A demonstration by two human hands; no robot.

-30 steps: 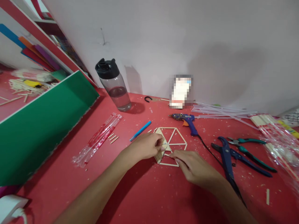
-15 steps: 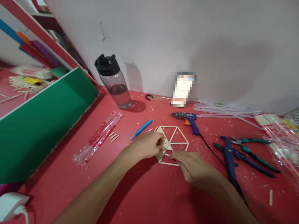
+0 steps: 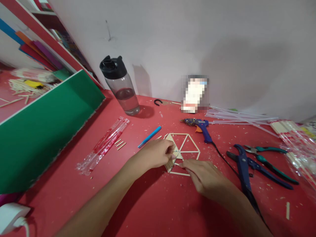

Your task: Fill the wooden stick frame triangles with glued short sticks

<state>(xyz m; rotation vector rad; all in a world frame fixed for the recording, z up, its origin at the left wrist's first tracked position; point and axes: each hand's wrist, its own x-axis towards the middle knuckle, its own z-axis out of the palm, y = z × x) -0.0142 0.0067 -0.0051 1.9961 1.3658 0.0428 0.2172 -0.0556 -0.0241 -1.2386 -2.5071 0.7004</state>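
A hexagonal frame of thin wooden sticks [image 3: 189,152] lies flat on the red table, with spokes meeting near its middle. Its left section is filled with sticks laid side by side. My left hand [image 3: 161,152] rests over that filled section, fingers curled and closed on it, fingertips partly hidden. At the frame's lower middle, my right hand [image 3: 201,172] has its fingers pinched together at a short wooden stick [image 3: 176,164], whose right end they cover. Several short cut sticks [image 3: 120,144] and a blue pen [image 3: 149,137] lie left of the frame.
Behind the frame lies a blue glue gun [image 3: 201,126], its cord running right. A blue-handled cutter [image 3: 243,166] and green-handled pliers [image 3: 266,161] lie at right. A water bottle [image 3: 123,90] and a blurred phone [image 3: 194,95] stand by the wall. A green panel [image 3: 49,131] stands left.
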